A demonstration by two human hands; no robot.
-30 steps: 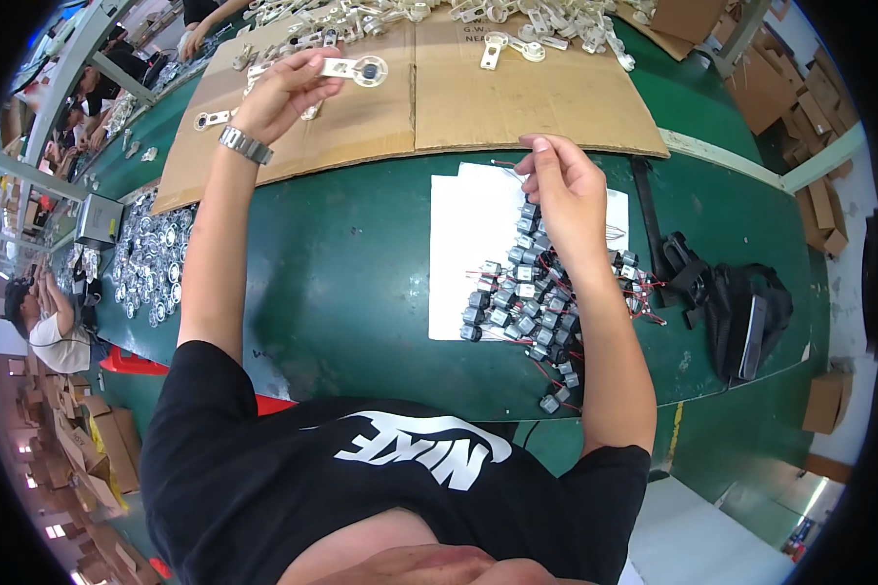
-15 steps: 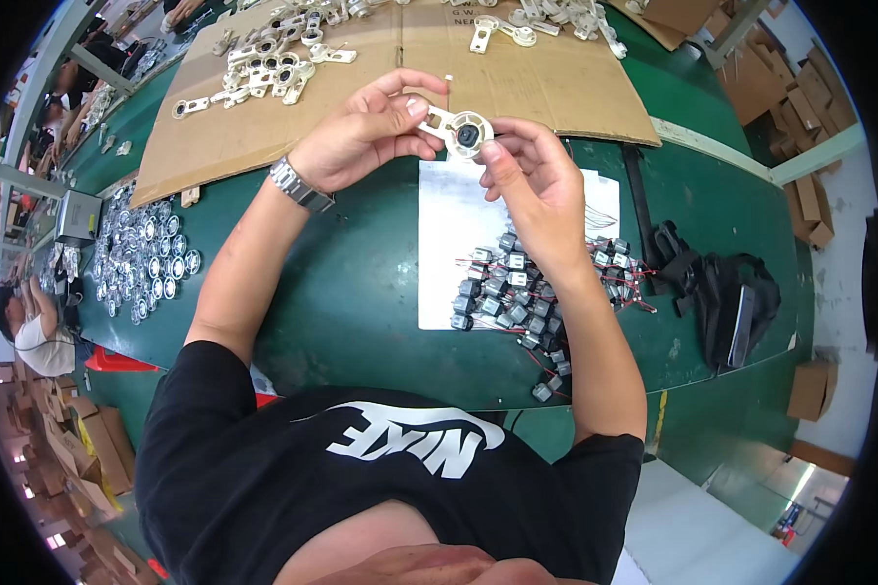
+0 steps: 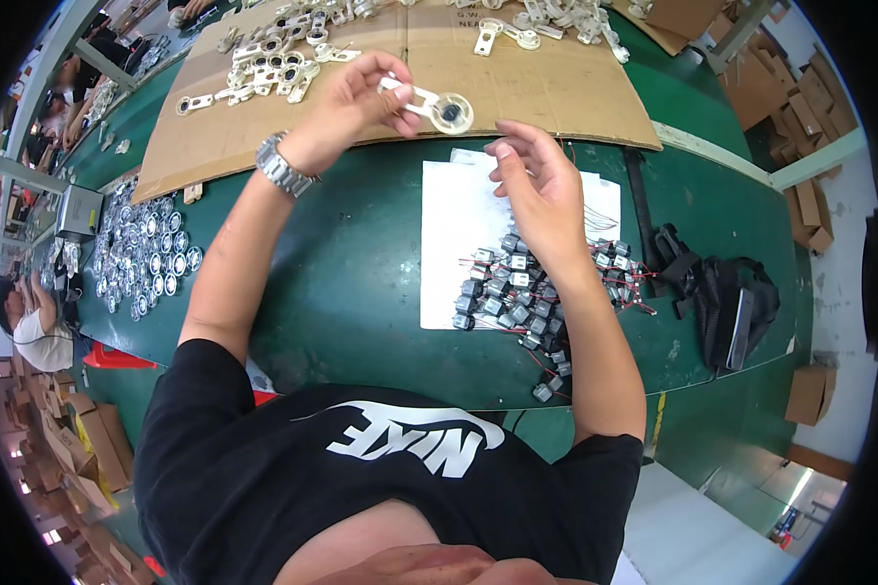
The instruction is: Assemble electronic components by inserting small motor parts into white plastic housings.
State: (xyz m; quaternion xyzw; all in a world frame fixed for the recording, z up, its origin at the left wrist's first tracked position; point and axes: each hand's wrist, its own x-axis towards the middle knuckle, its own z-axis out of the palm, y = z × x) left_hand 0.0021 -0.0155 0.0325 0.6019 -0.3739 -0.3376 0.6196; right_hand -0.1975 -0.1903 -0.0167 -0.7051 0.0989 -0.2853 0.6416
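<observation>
My left hand (image 3: 346,115), a metal watch on its wrist, pinches the narrow end of a cream plastic housing (image 3: 461,125). The housing has a flat arm and a round ring with a dark piece in its middle. It is held up over the near edge of a cardboard sheet (image 3: 546,88). My right hand (image 3: 541,190) is apart from it, just to the right, fingers loosely bent and nothing visible in them. Below that hand lie white paper (image 3: 444,244) and a heap of small grey motors (image 3: 498,290) with red wires.
Similar cream housings (image 3: 283,68) are piled on the cardboard. On the left of the green table (image 3: 351,292) lie many shiny round parts (image 3: 156,258). A black bag (image 3: 741,302) sits at the right. Another person (image 3: 39,317) is at the far left.
My right hand has let go of the ring end. My left hand has drawn the housing up and to the left, away from the right hand, which stays nearly in place.
</observation>
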